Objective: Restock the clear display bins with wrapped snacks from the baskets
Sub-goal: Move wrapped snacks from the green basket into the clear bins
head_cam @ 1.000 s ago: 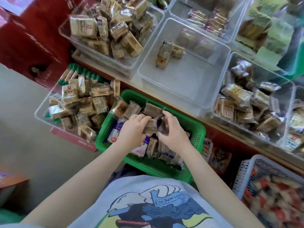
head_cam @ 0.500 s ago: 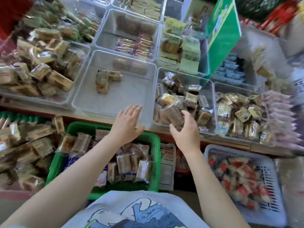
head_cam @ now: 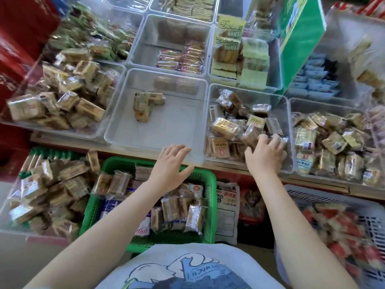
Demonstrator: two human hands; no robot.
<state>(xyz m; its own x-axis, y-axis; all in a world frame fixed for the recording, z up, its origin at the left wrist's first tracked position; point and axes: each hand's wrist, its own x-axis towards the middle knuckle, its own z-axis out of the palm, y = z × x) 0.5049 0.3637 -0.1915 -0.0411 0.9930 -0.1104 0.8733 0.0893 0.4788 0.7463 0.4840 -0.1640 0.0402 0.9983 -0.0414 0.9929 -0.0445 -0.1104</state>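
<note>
The right hand [head_cam: 264, 156] reaches into a clear plastic bin [head_cam: 288, 130] on the right, its fingers bent around brown wrapped snacks [head_cam: 251, 136] at the near edge of the pile. The left hand [head_cam: 170, 164] hangs over the far rim of the green plastic basket [head_cam: 211, 184] with fingers spread, holding nothing. More wrapped snacks lie in that basket. The middle clear bin [head_cam: 116, 130] holds only a few packs [head_cam: 145, 104].
</note>
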